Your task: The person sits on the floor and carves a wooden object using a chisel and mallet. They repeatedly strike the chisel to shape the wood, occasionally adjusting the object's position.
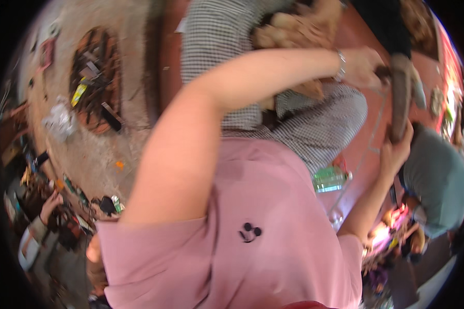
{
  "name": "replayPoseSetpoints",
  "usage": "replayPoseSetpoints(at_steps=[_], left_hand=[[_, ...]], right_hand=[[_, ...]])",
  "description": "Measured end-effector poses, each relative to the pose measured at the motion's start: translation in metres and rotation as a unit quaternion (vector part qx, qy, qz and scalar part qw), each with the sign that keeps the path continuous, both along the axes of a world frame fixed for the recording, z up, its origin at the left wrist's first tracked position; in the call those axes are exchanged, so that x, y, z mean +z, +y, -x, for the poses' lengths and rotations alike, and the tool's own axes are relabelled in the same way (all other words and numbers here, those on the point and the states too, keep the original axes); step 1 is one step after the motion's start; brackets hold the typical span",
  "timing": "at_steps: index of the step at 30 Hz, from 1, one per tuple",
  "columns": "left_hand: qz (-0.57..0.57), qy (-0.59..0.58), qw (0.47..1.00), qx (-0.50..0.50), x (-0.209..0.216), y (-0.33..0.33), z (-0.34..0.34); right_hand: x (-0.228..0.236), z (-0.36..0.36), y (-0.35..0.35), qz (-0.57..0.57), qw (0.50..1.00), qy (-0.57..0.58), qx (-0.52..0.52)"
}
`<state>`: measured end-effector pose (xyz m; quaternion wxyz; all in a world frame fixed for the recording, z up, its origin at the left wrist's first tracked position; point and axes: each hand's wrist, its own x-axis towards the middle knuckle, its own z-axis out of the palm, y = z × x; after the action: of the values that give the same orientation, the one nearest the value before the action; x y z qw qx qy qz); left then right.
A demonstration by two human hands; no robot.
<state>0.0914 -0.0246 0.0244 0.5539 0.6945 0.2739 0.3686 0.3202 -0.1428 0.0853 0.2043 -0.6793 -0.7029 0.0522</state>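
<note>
Right hand (396,153): holding long grey-brown piece (400,95), fingers curling round | left hand (362,67): hovering near top, fingers blurring, can't tell

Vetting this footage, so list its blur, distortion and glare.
Head view: left hand, right hand and long brown piece blurred; head view: fisheye curving, black corners; head view: bright glare near the right edge, none on the pink shirt.

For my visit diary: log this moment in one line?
Right hand holds lower end of long grey-brown piece | left hand near upper part, grasp unclear | green-tinted clear bottle on reddish tiles
</note>
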Motion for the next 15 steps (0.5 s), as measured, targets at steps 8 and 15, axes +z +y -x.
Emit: replayPoseSetpoints(at_steps=[8, 15], left_hand=[[-0.059, 0.007, 0.997, 0.056, -0.053, 0.011, -0.025], [0.141, -0.134, 0.978, 0.073, -0.033, 0.003, 0.0]], right_hand=[[-0.008, 0.004, -0.008, 0.062, 0.997, 0.025, -0.032], [-0.057, -0.001, -0.016, 0.143, 0.903, 0.398, -0.07]])
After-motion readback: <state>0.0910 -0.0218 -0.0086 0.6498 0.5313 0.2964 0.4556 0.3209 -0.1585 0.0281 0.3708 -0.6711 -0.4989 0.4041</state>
